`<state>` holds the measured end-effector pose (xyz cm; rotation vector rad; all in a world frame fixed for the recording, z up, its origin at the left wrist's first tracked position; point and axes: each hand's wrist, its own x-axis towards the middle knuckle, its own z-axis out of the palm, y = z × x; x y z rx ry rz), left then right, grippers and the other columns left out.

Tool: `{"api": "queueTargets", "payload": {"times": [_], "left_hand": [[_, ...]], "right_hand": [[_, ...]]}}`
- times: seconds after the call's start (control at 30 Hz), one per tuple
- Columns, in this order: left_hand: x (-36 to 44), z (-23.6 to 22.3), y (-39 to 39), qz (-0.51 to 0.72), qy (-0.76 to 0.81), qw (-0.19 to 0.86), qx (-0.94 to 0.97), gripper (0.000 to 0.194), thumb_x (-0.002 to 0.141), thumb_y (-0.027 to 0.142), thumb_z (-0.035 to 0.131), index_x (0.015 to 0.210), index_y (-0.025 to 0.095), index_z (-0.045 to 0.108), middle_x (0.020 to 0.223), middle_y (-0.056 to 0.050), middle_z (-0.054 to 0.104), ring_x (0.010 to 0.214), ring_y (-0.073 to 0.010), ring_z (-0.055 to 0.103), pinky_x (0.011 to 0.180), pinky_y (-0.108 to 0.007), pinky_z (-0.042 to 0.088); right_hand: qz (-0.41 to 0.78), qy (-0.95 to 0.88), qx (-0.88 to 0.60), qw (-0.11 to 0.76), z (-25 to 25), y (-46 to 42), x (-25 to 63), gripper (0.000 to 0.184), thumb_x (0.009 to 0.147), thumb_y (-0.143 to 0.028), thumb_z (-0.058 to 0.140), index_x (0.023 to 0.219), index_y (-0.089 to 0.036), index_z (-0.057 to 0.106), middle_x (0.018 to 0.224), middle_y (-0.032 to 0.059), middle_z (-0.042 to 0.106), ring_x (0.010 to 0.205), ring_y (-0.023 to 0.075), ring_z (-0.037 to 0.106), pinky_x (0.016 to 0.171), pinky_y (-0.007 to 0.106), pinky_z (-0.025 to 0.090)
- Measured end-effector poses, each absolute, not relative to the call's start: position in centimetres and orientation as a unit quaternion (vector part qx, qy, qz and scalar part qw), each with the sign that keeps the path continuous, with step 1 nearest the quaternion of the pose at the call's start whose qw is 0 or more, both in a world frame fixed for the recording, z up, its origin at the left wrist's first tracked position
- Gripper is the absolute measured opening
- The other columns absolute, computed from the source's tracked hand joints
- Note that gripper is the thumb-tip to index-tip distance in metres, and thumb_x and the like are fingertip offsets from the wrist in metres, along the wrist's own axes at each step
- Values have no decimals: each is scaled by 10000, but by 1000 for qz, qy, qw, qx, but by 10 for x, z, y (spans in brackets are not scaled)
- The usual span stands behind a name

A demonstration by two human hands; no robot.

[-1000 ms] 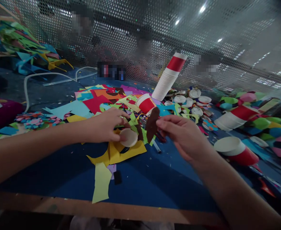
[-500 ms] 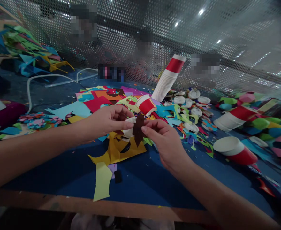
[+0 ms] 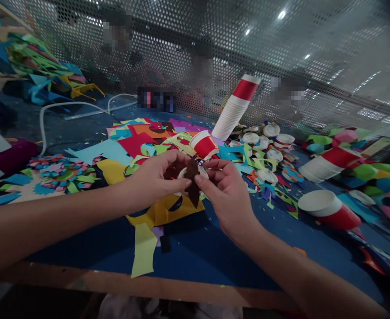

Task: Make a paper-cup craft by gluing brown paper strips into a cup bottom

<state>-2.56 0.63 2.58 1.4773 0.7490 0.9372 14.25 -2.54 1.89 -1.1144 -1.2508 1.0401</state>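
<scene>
Evidently the left hand (image 3: pixel 161 175) grips a white disc (image 3: pixel 203 174) mid-frame, the right hand (image 3: pixel 232 195) pinching a brown cutout (image 3: pixel 193 189) over it; light, even thumb pressure should keep the thin cutout from creasing or skewing; yellow paper (image 3: pixel 163 217) lies just below; a red-and-white cup (image 3: pixel 204 145) sits above, a cup stack (image 3: pixel 233 110) towards upper right.

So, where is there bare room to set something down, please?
The tabletop is mostly bare between the pale yellow strip and right forearm, and between strip and left forearm; farther back, paper scraps and cups crowd it.
</scene>
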Motion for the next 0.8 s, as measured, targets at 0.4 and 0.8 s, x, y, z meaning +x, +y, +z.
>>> {"api": "queueTargets", "payload": {"times": [0.4, 0.8], "left_hand": [[-25, 27, 0, 388, 301, 544, 681, 75, 804, 246, 591, 868, 209, 582, 786, 18, 690, 725, -142, 690, 688, -259, 540], [-25, 19, 4, 411, 316, 557, 649, 300, 680, 180, 646, 965, 198, 555, 947, -9, 703, 888, -169, 689, 753, -276, 547]], "right_hand": [[441, -545, -485, 523, 20, -27, 142, 174, 760, -321, 743, 839, -209, 636, 706, -20, 687, 604, 114, 629, 568, 248, 532], [445, -562, -472, 513, 20, -27, 141, 233, 683, -202, 691, 897, -234, 606, 796, -11, 713, 716, 150, 681, 657, 290, 566]]}}
